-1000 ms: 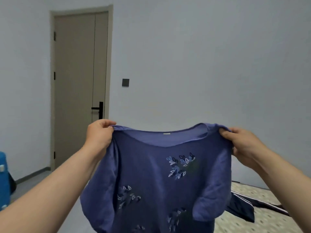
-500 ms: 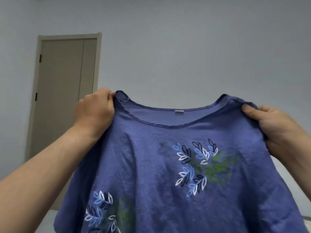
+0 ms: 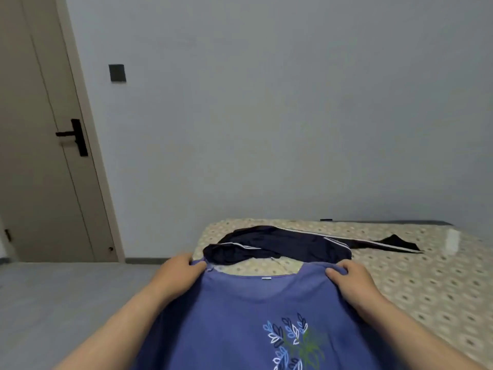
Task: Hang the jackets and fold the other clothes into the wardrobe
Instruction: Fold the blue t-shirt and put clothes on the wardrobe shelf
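Provisionally, risks first. The blue shirt (image 3: pixel 240 316) is stretched between my hands, print side up, over the near corner of the bed (image 3: pixel 426 284). I cannot tell whether its body already rests on the bed, since the lower part runs out of frame.

Risk 1: my left hand (image 3: pixel 181 268) sits about at the bed's side edge. Cloth on that side may overhang and drag the shirt toward the floor (image 3: pixel 66 289) once I let go.

Risk 2: the dark striped jacket (image 3: pixel 280 247) lies just beyond both hands, close to the collar. Pushing the shirt further forward would likely overlap it and tangle the two.

Risk 3: an uneven release would probably leave creases and a crooked fold.

Hands: the left hand is closed, fingers curled over the left shoulder of the shirt, pinching the seam by the neckline. The right hand (image 3: pixel 349 279) is likewise closed on the right shoulder, thumb on top, fingers wrapped over the edge. Neither hand touches the jacket.
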Action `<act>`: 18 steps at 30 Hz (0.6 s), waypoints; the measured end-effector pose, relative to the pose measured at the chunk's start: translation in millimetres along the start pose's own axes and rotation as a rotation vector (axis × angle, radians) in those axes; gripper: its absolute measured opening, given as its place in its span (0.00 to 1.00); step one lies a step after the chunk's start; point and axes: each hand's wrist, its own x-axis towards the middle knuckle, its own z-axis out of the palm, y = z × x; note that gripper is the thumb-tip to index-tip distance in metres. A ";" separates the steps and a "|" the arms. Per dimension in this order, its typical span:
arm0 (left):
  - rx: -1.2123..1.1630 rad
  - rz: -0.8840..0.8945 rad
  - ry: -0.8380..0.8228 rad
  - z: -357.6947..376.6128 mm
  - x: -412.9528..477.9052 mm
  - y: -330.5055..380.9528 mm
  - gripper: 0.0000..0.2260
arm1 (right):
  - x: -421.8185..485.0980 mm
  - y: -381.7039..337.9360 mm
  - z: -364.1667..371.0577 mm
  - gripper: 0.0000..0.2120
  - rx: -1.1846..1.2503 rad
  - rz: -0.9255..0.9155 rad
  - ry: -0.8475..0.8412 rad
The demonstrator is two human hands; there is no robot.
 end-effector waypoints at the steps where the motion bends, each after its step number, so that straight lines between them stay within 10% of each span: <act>1: -0.026 -0.030 -0.067 23.3 -1.7 -14.4 0.14 | -3.4 20.7 9.8 0.13 -0.003 0.038 -0.007; 6: -0.016 -0.093 -0.205 115.4 -3.4 -66.5 0.09 | -12.9 102.9 52.2 0.14 -0.068 0.164 -0.040; 18: 0.156 -0.045 0.088 196.8 149.7 -105.8 0.07 | 111.9 154.3 153.4 0.09 -0.448 0.358 -0.260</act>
